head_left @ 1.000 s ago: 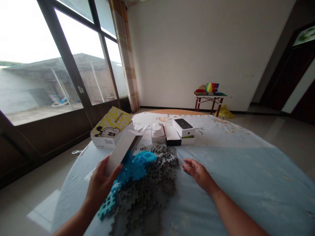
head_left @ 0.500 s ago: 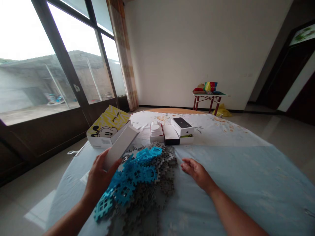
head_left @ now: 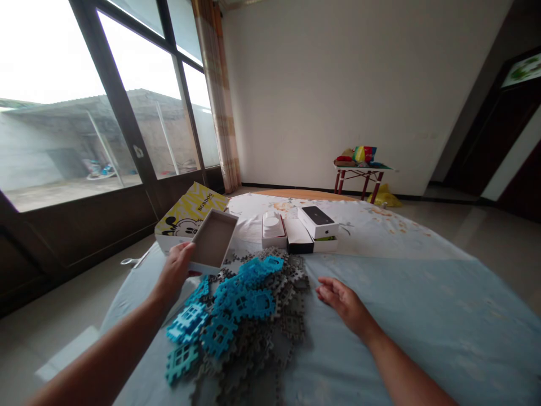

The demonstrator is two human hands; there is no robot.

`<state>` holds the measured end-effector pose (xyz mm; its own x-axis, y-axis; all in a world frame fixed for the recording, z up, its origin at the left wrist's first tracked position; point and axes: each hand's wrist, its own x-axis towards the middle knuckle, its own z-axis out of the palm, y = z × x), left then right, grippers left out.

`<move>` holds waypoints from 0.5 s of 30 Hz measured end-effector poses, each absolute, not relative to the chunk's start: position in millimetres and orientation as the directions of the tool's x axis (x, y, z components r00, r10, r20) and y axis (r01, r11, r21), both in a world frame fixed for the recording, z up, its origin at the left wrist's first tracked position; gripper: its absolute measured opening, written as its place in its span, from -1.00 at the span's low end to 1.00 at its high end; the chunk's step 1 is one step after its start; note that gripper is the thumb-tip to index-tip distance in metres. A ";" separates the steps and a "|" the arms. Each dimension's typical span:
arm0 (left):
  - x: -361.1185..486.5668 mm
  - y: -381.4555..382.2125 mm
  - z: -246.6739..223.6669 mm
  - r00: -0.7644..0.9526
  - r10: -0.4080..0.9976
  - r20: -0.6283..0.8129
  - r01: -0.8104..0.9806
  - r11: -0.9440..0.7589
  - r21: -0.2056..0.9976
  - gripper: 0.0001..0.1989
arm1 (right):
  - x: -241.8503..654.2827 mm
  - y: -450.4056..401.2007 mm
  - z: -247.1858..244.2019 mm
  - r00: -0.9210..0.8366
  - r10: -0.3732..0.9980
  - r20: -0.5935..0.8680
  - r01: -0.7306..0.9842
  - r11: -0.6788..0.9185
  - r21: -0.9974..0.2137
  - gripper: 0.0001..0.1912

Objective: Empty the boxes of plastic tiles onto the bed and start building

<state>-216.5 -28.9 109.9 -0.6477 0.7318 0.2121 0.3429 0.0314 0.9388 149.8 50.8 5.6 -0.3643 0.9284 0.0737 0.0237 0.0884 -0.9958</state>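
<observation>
Over the cloth-covered table (head_left: 414, 304), the left hand (head_left: 174, 269) gripped an open box (head_left: 214, 239) at eleven o'clock from the tile pile (head_left: 242, 304); half-curled, the right hand (head_left: 341, 301) occupied three o'clock.

Surface (head_left: 401, 316): rounded, blue cloth on the near part, white floral cloth beyond, wood exposed at the far edge. Toward the left edge: carton (head_left: 181, 213), yellow top marked "BOBDOG", cartoon face, white sides. At the left edge: a pale loop (head_left: 127, 261), nature unclear. Toward the far edge, in a row: red-lined box (head_left: 273, 242) holding white items; black-and-white box (head_left: 300, 246) just beside it; phone box (head_left: 321, 221) resting on a white box (head_left: 326, 246), something green showing between. Beyond the far edge: stand (head_left: 343, 170) with dark red legs, bearing a multicoloured bag (head_left: 365, 153); yellow bag (head_left: 386, 196) on the floor. Curtain (head_left: 215, 96) beside the window (head_left: 147, 79).
</observation>
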 end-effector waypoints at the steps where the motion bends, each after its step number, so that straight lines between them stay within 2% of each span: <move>1: -217.0 -18.1 112.2 -0.651 0.741 0.164 0.301 0.053 0.952 -0.49 | 149.6 50.7 5.7 -0.367 0.927 0.072 0.028 0.089 -0.996 -0.45; 5: -218.2 33.4 113.7 -0.667 0.745 0.003 0.180 0.157 0.971 -0.62 | 148.6 50.4 6.6 -0.373 0.926 0.062 0.054 0.089 -0.995 -0.45; 9: -220.6 88.6 111.1 -0.694 0.712 -0.107 0.110 0.251 0.962 -0.64 | 148.0 50.5 6.8 -0.374 0.926 0.055 0.068 0.086 -0.994 -0.46; 15: -231.7 142.7 99.5 -0.708 0.696 -0.123 0.121 0.291 0.949 -0.65 | 149.1 53.1 3.7 -0.401 0.915 0.031 0.078 0.068 -0.995 -0.48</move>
<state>-231.7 142.7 99.5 -0.7078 0.6956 -0.1233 0.1210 0.2914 0.9489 149.1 53.1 3.7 -0.4015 0.9153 0.0314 0.0783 0.0685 -0.9946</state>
